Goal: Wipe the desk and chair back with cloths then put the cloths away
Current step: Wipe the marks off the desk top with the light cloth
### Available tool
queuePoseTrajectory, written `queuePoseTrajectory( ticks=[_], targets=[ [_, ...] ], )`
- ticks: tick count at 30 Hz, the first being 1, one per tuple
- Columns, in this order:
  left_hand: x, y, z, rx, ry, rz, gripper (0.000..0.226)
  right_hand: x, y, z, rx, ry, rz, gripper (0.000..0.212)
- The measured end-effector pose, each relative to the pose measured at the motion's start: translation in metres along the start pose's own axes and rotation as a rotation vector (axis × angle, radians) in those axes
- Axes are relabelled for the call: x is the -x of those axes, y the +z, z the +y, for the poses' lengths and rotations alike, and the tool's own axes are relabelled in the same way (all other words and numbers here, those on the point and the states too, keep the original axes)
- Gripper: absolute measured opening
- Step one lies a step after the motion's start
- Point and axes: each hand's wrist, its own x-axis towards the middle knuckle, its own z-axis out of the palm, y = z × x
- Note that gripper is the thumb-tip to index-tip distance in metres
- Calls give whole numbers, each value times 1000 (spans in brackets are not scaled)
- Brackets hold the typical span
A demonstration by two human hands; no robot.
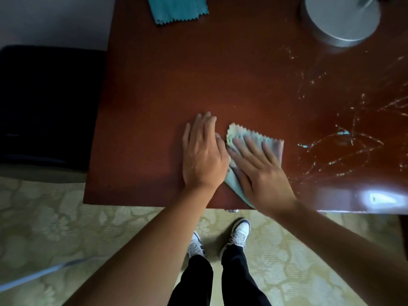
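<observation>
You are standing at a reddish-brown desk (167, 85), looking straight down at your two bare hands near its front edge. Your right hand (258, 171) lies flat with its fingers spread on a pale, folded cloth (262, 140) with zigzag edges, pressing it against the desk top. One corner of this cloth reaches the desk's front edge beneath your wrist. Your left hand (204, 155) rests palm down on the bare wood just beside the cloth, fingers straight and close together; its thumb side seems to touch the cloth's left edge, though motion blur makes that hard to confirm.

A second cloth, teal (177, 8) and also zigzag-edged, lies folded at the far edge of the desk, well apart from your hands. At the far right corner stands a round grey metal base (341, 21). The desk's right part shows pale streaks and scratches (344, 138) that catch the light.

To the left of the desk sits a dark, box-like shape (46, 104). Below the desk edge, your white shoes (239, 234) and black trousers stand on a pale patterned carpet (66, 228).
</observation>
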Motion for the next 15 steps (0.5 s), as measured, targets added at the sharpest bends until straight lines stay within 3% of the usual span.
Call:
queuePoseTrajectory(
  ticks=[3, 7, 10, 15],
  targets=[
    [-1, 1, 0, -6, 12, -18, 42, -20, -8, 25, 71, -26, -55, 47],
    [0, 2, 1, 1, -7, 2, 37, -126, -28, 72, 63, 258, -16, 49],
    [1, 3, 1, 11, -12, -8, 37, -165, -33, 77, 49, 229, -42, 49],
    [0, 2, 2, 3, -23, -13, 37, -67, -15, 30, -46, 130, 40, 43]
  ],
)
